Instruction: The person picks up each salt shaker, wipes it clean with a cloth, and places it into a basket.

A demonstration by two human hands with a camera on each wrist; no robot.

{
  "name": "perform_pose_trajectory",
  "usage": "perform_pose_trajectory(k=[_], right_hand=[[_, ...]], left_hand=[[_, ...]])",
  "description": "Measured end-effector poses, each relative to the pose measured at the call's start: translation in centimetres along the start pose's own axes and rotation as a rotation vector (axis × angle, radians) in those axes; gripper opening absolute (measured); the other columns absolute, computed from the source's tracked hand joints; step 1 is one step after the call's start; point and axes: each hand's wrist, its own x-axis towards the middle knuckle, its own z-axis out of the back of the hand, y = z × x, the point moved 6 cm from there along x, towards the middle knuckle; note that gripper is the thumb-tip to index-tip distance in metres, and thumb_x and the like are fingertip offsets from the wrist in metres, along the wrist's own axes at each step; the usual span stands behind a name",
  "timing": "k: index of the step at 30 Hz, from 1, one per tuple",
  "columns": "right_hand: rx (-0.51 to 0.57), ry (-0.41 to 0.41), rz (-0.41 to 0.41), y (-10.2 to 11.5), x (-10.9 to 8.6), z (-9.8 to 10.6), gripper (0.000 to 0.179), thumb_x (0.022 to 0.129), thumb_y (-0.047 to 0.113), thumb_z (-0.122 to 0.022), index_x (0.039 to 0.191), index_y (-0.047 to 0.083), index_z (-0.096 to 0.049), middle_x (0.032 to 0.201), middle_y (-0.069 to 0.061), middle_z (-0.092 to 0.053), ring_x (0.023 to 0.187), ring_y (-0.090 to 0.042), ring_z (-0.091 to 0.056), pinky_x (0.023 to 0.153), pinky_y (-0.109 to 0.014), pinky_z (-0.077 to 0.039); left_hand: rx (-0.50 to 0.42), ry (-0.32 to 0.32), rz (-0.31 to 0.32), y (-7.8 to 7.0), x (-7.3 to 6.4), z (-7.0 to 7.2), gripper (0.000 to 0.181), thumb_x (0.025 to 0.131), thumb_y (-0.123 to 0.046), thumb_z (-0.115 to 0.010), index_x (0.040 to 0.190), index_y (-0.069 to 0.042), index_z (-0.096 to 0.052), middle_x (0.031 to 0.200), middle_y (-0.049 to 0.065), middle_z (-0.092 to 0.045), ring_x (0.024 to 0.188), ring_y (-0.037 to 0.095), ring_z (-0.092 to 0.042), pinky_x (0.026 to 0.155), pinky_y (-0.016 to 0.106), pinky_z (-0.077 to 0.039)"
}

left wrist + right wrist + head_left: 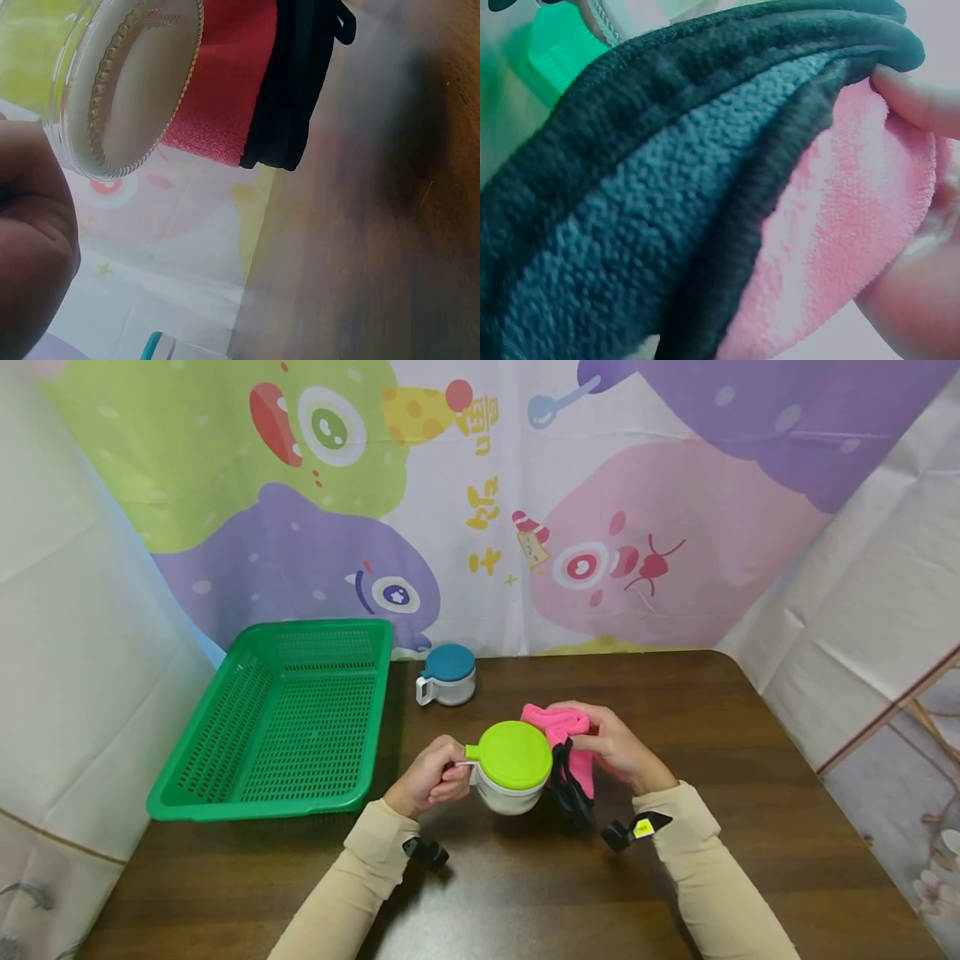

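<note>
A clear, handled jar with a lime-green lid [515, 755] is raised over the table. My left hand [433, 779] grips its handle from the left side. In the left wrist view the clear base of the jar [142, 90] faces the camera. Against the jar's right side is a folded pink cloth with black edging [572, 727], and my right hand [611, 745] pinches it between thumb and fingers. The right wrist view shows the cloth's dark grey-blue layer [652, 172] beside its pink pile. Part of the right hand's fingers is hidden behind the cloth.
A green perforated basket [367, 710] stands on the left of the brown table [637, 893]. Behind my left hand sits a similar jar with a blue lid [450, 663]. A cartoon-printed curtain [480, 610] hangs along the back edge.
</note>
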Motion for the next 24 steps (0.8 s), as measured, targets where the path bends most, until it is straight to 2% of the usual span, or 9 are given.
perform_pose_trajectory(k=[4, 8, 13, 18, 21, 24], right_hand=[[-0.066, -0.039, -0.021, 0.0, -0.4, 0.1, 0.039, 0.089, 0.002, -0.062, 0.128, 0.005, -0.059, 0.119, 0.013, -0.065, 0.109, -0.005, -0.062, 0.092, -0.020, -0.052], [-0.155, -0.084, -0.045, -0.1, -0.8, 0.1, 0.046, 0.088, 0.000, -0.061, 0.131, -0.013, -0.047, 0.115, 0.017, -0.065, 0.107, -0.003, -0.061, 0.092, -0.018, -0.051], [-0.270, -0.132, -0.047, 0.2, -1.2, -0.2, 0.047, 0.087, -0.003, -0.062, 0.130, -0.015, -0.048, 0.112, 0.021, -0.064, 0.105, 0.001, -0.060, 0.090, -0.016, -0.050], [-0.318, -0.136, -0.022, 0.8, -1.2, -0.9, 0.046, 0.085, -0.006, -0.062, 0.129, -0.013, -0.051, 0.112, 0.021, -0.063, 0.103, 0.002, -0.060, 0.089, -0.016, -0.051], [-0.343, -0.120, -0.004, 1.1, -1.2, -1.2, 0.046, 0.085, -0.007, -0.062, 0.129, -0.011, -0.051, 0.115, 0.010, -0.065, 0.101, 0.002, -0.061, 0.087, -0.016, -0.051], [-0.390, -0.093, 0.016, 1.3, -1.2, -1.6, 0.045, 0.086, -0.007, -0.062, 0.129, -0.011, -0.051, 0.121, -0.011, -0.064, 0.101, 0.002, -0.060, 0.088, -0.016, -0.051]], left_hand=[[-0.009, 0.010, -0.013, -0.1, -0.1, 0.0, 0.039, 0.091, -0.007, -0.026, 0.052, -0.008, -0.026, 0.039, 0.006, -0.022, 0.027, 0.020, -0.017, 0.031, 0.027, -0.015], [-0.017, 0.006, -0.013, -0.2, -0.2, 0.1, 0.039, 0.091, -0.007, -0.026, 0.052, -0.008, -0.025, 0.038, 0.005, -0.021, 0.027, 0.020, -0.017, 0.031, 0.027, -0.015], [-0.016, -0.014, -0.024, -0.4, -0.4, 0.4, 0.038, 0.091, -0.006, -0.024, 0.052, -0.008, -0.025, 0.039, 0.006, -0.021, 0.028, 0.021, -0.016, 0.031, 0.027, -0.015], [-0.008, -0.020, -0.037, -0.7, -0.6, 0.5, 0.038, 0.091, -0.006, -0.023, 0.053, -0.008, -0.025, 0.039, 0.006, -0.021, 0.028, 0.022, -0.016, 0.031, 0.027, -0.015], [-0.001, -0.009, -0.038, -0.7, -0.7, 0.5, 0.039, 0.091, -0.006, -0.023, 0.053, -0.008, -0.026, 0.039, 0.006, -0.022, 0.027, 0.022, -0.017, 0.031, 0.027, -0.016], [-0.003, -0.001, -0.034, -0.7, -0.8, 0.5, 0.039, 0.091, -0.007, -0.023, 0.052, -0.008, -0.026, 0.039, 0.006, -0.022, 0.027, 0.022, -0.018, 0.031, 0.027, -0.016]])
